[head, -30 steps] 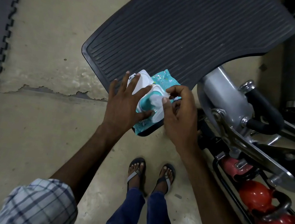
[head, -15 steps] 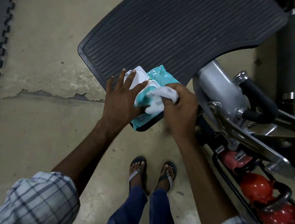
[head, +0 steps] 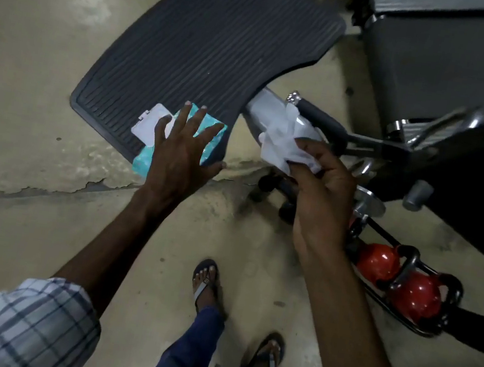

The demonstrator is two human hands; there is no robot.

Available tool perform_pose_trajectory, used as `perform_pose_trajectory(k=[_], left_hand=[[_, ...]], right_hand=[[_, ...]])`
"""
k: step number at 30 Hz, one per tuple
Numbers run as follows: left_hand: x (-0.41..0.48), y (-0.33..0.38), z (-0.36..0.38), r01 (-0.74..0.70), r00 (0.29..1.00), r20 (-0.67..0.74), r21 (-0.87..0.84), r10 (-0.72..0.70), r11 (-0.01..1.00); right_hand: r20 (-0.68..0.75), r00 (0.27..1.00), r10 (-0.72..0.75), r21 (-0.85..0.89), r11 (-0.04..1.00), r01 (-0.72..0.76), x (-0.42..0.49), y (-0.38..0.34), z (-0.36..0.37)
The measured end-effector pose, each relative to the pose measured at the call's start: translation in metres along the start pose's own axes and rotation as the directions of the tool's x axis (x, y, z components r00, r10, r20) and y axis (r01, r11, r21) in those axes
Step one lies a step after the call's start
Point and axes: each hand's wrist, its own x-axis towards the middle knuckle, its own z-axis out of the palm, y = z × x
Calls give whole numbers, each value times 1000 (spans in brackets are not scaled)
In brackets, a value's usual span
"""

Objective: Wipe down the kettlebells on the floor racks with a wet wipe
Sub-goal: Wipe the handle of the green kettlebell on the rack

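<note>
left hand [head: 179, 156] flat, fingers spread on wipe pack [head: 212, 140] | right hand [head: 323, 194] pinches wet wipe [head: 280, 145], its length running up-frame

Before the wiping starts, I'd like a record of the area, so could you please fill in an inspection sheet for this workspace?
Surface: concrete floor, cracked and patchy.
Job's things: red kettlebells sit in a black rack; wipe pack, lid open, lies at the ribbed mat edge.
Clutter: nothing seen.
Hands: left hand spread over the pack; right hand pinches a white wipe.
Cables: nothing seen.
Surroundings: dark gym machine beside the rack.
</note>
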Motion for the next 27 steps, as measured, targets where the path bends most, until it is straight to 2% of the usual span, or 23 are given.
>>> perform_pose_trajectory(k=[4,11,15,18,21,27], left_hand=[[-3,81,-38,-78,997,-24,-57,76,995],[-43,240,-125,-237,970,-90,-186,224,954],[-54,318,-175,-326,944,-122,-230,306,917],[-50,365,-201,-362,931,-136,-231,339,903],[-39,400,-217,-378,926,-87,-214,368,901],[-3,441,-226,-382,922,5,-130,386,915]], right_hand=[[-91,996,26,5,1000,-26,-33,-26,-54],[-226,971,82,243,970,-26,-117,-120,-169],[-271,961,52,356,933,49,-156,-183,-229],[-331,943,-47,305,940,154,-168,-219,-266],[-403,905,-137,224,944,243,-162,-243,-295],[-515,835,-195,123,947,297,-113,-269,-331]])
